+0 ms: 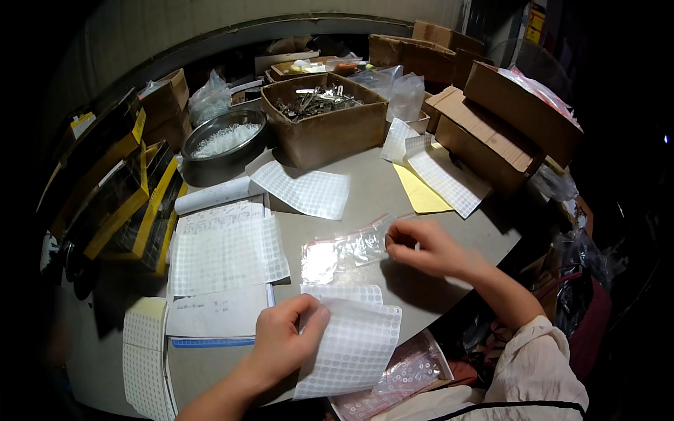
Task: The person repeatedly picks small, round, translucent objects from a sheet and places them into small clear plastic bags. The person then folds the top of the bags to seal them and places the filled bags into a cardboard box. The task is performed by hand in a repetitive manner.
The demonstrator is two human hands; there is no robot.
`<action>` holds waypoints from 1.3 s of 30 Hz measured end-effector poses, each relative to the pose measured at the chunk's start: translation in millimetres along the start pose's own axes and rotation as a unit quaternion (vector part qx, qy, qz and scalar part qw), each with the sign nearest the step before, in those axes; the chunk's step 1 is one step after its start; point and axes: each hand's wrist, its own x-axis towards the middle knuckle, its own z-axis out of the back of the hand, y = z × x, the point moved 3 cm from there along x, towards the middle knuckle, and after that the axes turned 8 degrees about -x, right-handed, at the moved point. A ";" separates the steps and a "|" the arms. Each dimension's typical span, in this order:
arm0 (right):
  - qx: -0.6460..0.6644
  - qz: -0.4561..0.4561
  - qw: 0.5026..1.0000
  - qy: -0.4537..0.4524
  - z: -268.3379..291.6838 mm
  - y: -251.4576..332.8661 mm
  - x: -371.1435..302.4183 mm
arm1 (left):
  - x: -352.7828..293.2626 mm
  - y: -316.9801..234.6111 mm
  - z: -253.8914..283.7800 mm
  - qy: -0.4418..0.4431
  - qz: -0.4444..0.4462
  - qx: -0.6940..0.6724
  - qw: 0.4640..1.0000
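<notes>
My left hand (286, 339) pinches the edge of a sheet of round pale stickers (358, 344) with thumb and fingers and holds it over the table's near edge. Part of another sticker sheet (351, 293) shows just behind it. Clear zip bags (344, 251) with reddish seal lines lie overlapping on the table in front of me. At their right end, my right hand (430, 247) has its fingers curled and tips together. Whatever is between those fingertips is too small to make out.
Sticker sheets (228, 256) cover a notebook on the left. Behind are a metal bowl of small clear pieces (225, 140) and a carton of metal parts (323, 130). Cartons (491, 140) stand at the right, black-and-yellow boxes (144, 210) at the left. A tray of bagged washers (414, 372) sits below the table edge.
</notes>
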 end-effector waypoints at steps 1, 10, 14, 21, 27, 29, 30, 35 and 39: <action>-0.011 -0.025 0.999 0.029 2.9 -11.0 13.6 | 0.3 -1.4 0.5 0.000 -0.002 -0.001 1.000; -0.316 -0.131 0.921 0.189 22.7 0.4 51.1 | -1.5 -2.4 -0.1 -0.008 -0.024 -0.005 1.000; -0.213 -0.042 0.965 0.147 21.2 2.2 47.5 | -2.5 -3.6 -0.8 -0.003 -0.018 -0.003 1.000; -0.201 0.043 0.976 0.079 -20.5 13.6 49.3 | -0.4 -3.3 0.1 -0.007 -0.037 0.004 0.999; -0.273 -0.106 0.950 0.105 2.7 11.9 43.6 | 1.3 -3.3 1.8 -0.012 -0.025 -0.006 1.000; -0.128 -0.062 0.987 0.075 11.2 14.8 21.8 | 0.4 -1.7 4.0 -0.019 -0.017 -0.008 1.000; -0.055 -0.041 0.996 0.061 12.9 18.2 8.6 | 0.3 -2.8 5.0 -0.022 -0.014 -0.009 1.000; 0.037 0.038 0.996 0.074 3.3 49.0 -53.7 | 1.2 3.5 1.9 -0.031 -0.014 -0.026 0.999; 0.035 0.053 0.998 0.017 -8.6 59.7 -68.6 | 1.9 4.0 0.1 -0.029 -0.001 -0.056 0.998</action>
